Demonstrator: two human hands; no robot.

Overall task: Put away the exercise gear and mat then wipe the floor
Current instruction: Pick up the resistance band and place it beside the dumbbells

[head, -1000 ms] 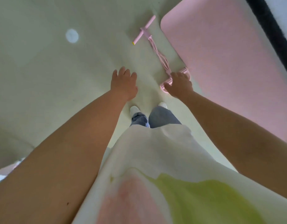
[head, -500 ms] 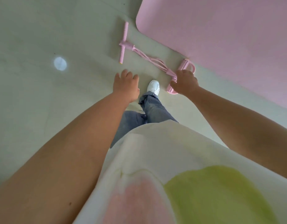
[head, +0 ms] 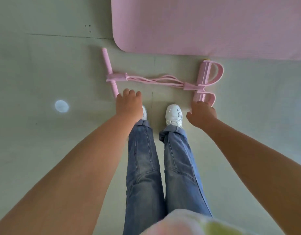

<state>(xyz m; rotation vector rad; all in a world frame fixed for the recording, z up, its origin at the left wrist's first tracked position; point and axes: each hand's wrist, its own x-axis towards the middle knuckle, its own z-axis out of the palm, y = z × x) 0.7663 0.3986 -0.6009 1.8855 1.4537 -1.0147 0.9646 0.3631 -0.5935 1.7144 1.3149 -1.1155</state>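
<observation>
While both arms reach down, neither hand holds anything yet — the left hand [head: 128,104] hangs with loosely bent fingers over the near end of the pink pedal puller's [head: 156,81] handle bar, and the right hand [head: 201,112] hovers spread just short of its foot straps. It lies on the floor [head: 44,65] along the near edge of the pink mat [head: 205,24]. Lifted by one end only, I'd guess the elastic cords would stretch and swing — or catch the white shoes [head: 173,115] close behind.
</observation>
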